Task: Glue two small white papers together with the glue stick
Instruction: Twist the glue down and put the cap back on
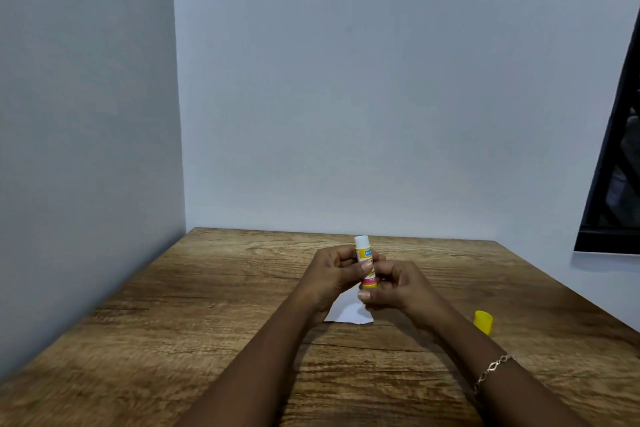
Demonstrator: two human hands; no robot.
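Observation:
Both hands hold an uncapped glue stick (363,255) upright above the wooden table (214,305). Its white tip points up and its label is yellow, white and pink. My left hand (330,272) grips the upper body of the stick. My right hand (394,284) pinches its lower end between thumb and fingers. Beneath the hands lies white paper (346,313), mostly hidden by them; I cannot tell whether it is one sheet or two. The yellow cap (483,321) lies on the table to the right of my right forearm.
The table stands in a corner, with a pale wall close on the left (86,149) and another behind (381,97). A dark-framed panel (616,184) leans at the right edge. A bracelet (491,369) is on my right wrist.

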